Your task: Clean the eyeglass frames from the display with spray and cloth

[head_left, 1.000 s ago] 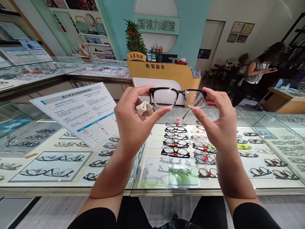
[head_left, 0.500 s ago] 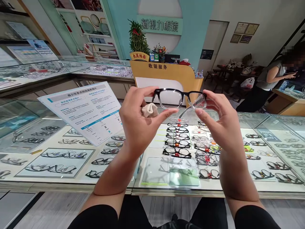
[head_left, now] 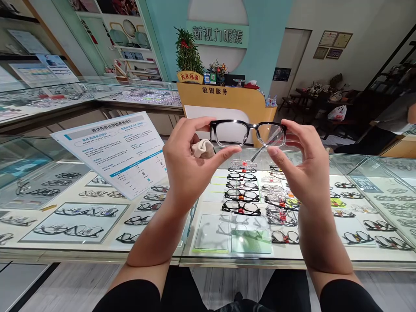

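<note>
A pair of eyeglasses (head_left: 252, 126) with a black upper rim and clear lower rim is held up above the counter, lenses upright. My left hand (head_left: 184, 167) grips its left end between thumb and fingers. Bunched in the same palm is a beige cloth (head_left: 203, 149). At the other end, my right hand (head_left: 307, 160) pinches the frame, its thumb below the right lens. One temple arm shows through and below that lens; the other is mostly hidden behind my left hand.
Below my hands runs a glass display counter (head_left: 224, 261) with rows of eyeglasses inside. A printed sheet (head_left: 113, 149) stands tilted at left. Ahead is a yellow cashier desk (head_left: 234, 96) with a plant (head_left: 189, 52). Another person's arm (head_left: 394, 116) shows at the right edge.
My right hand and its end of the eyeglasses have shifted slightly right, and the right lens faces me more squarely. The person at far right has moved partly out of view.
</note>
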A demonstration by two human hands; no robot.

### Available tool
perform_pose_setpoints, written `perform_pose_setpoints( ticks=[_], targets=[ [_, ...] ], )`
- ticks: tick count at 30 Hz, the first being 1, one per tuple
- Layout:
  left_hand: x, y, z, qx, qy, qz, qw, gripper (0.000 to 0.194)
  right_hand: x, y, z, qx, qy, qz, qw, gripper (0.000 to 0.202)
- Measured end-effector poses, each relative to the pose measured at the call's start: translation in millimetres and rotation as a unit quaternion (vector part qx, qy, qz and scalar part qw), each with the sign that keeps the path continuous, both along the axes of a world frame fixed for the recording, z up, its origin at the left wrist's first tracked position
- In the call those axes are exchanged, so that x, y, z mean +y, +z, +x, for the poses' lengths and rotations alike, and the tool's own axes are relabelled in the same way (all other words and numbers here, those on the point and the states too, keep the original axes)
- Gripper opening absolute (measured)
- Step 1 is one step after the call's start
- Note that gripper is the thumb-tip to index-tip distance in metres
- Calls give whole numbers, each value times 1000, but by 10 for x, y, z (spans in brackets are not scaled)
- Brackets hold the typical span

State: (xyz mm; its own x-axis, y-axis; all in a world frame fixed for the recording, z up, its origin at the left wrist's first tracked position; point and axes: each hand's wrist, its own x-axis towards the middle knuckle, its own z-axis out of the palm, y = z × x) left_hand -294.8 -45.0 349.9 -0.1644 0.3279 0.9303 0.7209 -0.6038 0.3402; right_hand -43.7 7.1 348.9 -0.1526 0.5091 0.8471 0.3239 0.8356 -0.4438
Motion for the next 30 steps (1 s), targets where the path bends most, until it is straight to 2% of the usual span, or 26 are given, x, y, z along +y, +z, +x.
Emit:
perform_pose_setpoints(
  ticks=[6,13,22,26,30],
  targets=[
    [-48,41,27,-8,7,-11,1000,53,-43,15,-10,9,-21,30,999,52],
    [-70,67,25,-11,-6,-11,1000,55,-18,-3,-19,16,-30,77,996,57],
    [134,-72,25,-14,-30,11,999,74,110,-77,-36,-1,-98,166,981,69],
    [196,-115,88,-29,-29,20,999,82,92,-96,-56,2,-118,156,981,70],
    [219,-128,109,-40,-8,22,999,76,22,-67,-88,7,-108,124,986,68]
  ],
)
